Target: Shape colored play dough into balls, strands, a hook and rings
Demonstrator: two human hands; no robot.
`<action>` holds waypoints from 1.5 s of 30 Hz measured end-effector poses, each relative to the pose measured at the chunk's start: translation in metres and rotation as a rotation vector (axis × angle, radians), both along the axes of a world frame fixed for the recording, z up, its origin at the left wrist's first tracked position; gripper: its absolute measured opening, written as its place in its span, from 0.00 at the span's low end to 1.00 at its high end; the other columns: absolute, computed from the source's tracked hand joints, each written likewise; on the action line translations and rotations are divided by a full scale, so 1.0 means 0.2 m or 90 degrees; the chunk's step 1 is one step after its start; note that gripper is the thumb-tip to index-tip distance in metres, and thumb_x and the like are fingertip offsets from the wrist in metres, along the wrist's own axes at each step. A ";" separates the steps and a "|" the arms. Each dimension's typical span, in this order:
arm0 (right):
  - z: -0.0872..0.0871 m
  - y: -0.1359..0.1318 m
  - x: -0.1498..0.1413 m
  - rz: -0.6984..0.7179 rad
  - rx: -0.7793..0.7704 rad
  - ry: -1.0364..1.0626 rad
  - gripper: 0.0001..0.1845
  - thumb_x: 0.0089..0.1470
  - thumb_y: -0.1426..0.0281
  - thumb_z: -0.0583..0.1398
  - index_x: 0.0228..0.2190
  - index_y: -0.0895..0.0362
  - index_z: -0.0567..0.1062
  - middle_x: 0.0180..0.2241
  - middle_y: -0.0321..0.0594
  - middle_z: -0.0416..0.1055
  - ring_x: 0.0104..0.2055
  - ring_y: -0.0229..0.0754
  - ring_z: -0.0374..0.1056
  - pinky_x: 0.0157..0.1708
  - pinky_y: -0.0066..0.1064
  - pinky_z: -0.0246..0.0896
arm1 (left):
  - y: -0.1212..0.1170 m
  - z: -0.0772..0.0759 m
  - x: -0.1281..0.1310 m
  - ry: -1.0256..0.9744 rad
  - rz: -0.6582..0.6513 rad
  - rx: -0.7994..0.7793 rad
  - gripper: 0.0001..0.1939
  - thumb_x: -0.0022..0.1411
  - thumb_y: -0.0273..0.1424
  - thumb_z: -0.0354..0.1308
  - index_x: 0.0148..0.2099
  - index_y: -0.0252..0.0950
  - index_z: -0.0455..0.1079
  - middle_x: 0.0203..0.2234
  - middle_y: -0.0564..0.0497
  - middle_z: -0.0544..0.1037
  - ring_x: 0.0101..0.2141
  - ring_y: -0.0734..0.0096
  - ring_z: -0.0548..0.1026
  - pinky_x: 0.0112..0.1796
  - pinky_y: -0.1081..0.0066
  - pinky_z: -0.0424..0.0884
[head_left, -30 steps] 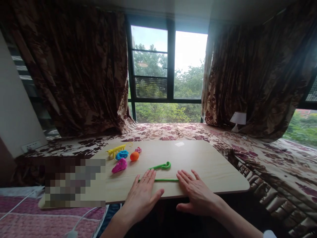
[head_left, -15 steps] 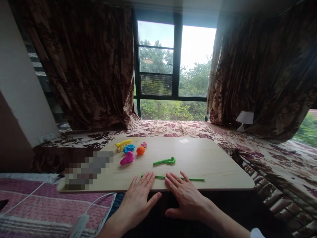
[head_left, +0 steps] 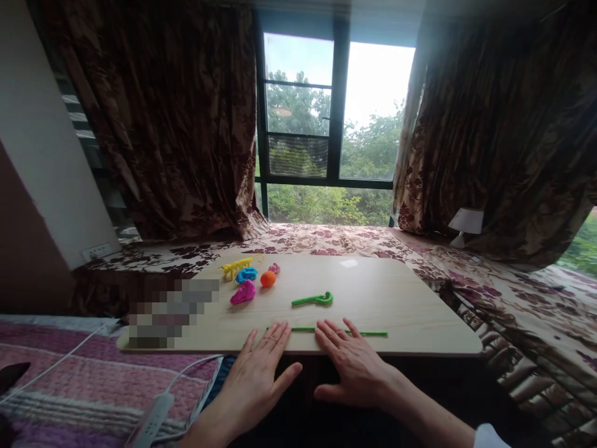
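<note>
We have a thin green strip (head_left: 303, 329) lying on the pale tabletop (head_left: 420, 311), close to the near edge. Its long axis runs from left to right, almost parallel with that edge, and it looks straight. One end points left, showing as a small tip by the fingers of our left hand (head_left: 263, 367); the other points right, reaching well past our right hand (head_left: 349, 361).

Both hands are open and palm down, fingers extended across the strip and pointing away from us, thumbs turned inward. Neither is closed around anything. A stretch of the strip shows bare between them.

Farther back, above the gap, we see a green hooked piece (head_left: 312, 300). Its straight stem points left and slightly towards us, with the curl at its right end. Off to the left, we have an orange ball (head_left: 268, 279), a magenta lump (head_left: 243, 292), a blue piece (head_left: 246, 275) and a yellow legged figure (head_left: 237, 267), whose body also lies roughly left to right.
</note>
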State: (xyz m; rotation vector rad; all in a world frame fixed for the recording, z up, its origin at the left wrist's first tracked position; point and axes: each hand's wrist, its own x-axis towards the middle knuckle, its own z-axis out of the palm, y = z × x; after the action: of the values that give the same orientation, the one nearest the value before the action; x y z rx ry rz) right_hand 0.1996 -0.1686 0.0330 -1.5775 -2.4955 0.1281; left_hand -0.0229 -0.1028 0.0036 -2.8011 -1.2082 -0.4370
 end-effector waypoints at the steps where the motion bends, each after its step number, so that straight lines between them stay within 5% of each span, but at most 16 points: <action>1: 0.00 0.02 0.00 -0.014 0.001 -0.005 0.49 0.44 0.44 0.51 0.58 0.60 0.45 0.60 0.48 0.38 0.61 0.50 0.33 0.57 0.44 0.21 | 0.01 0.01 0.01 0.000 0.009 -0.004 0.31 0.59 0.49 0.36 0.62 0.43 0.42 0.60 0.52 0.47 0.59 0.66 0.46 0.56 0.59 0.39; 10: 0.02 0.18 -0.04 -0.009 0.058 0.008 0.51 0.42 0.42 0.51 0.58 0.62 0.47 0.59 0.50 0.45 0.61 0.51 0.37 0.57 0.45 0.25 | 0.19 0.04 -0.01 -0.013 0.085 0.039 0.33 0.59 0.50 0.35 0.61 0.37 0.46 0.59 0.48 0.50 0.58 0.64 0.47 0.56 0.59 0.41; 17: 0.02 0.19 -0.19 0.018 0.054 0.031 0.47 0.45 0.44 0.49 0.57 0.62 0.48 0.59 0.50 0.45 0.60 0.51 0.38 0.57 0.45 0.25 | 0.14 0.03 -0.02 0.015 0.051 -0.013 0.31 0.60 0.49 0.33 0.60 0.38 0.48 0.59 0.48 0.52 0.58 0.64 0.49 0.56 0.58 0.42; 22: 0.00 0.10 -0.19 0.062 0.048 0.032 0.46 0.46 0.45 0.49 0.58 0.59 0.46 0.60 0.47 0.41 0.61 0.48 0.36 0.58 0.43 0.23 | 0.07 0.01 -0.08 0.008 0.021 0.010 0.30 0.60 0.49 0.34 0.61 0.43 0.44 0.59 0.52 0.49 0.59 0.66 0.47 0.56 0.59 0.39; 29: 0.01 0.21 -0.21 -0.018 0.048 -0.004 0.48 0.43 0.46 0.53 0.57 0.62 0.48 0.59 0.52 0.44 0.60 0.54 0.38 0.56 0.48 0.27 | 0.13 0.06 0.03 0.013 0.064 0.006 0.33 0.59 0.50 0.32 0.59 0.37 0.52 0.57 0.45 0.55 0.58 0.63 0.49 0.55 0.55 0.40; 36: 0.00 0.09 -0.18 0.054 0.044 0.024 0.47 0.45 0.45 0.49 0.58 0.60 0.46 0.60 0.48 0.40 0.61 0.49 0.34 0.57 0.44 0.22 | 0.02 0.00 -0.07 -0.002 0.038 0.036 0.30 0.59 0.49 0.36 0.61 0.45 0.46 0.59 0.52 0.50 0.59 0.64 0.46 0.56 0.56 0.36; 45: 0.01 0.26 -0.17 -0.001 0.080 0.013 0.48 0.43 0.42 0.50 0.56 0.62 0.51 0.58 0.50 0.48 0.59 0.52 0.42 0.57 0.45 0.29 | 0.19 0.01 -0.08 -0.010 0.108 0.029 0.32 0.59 0.49 0.36 0.60 0.38 0.50 0.58 0.47 0.54 0.58 0.62 0.49 0.55 0.57 0.41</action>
State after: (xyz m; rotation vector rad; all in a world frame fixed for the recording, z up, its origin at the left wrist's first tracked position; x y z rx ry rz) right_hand 0.1664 -0.1171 0.0354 -1.5201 -2.4353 -0.0132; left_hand -0.0379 -0.0646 0.0064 -2.6347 -1.4070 -0.4687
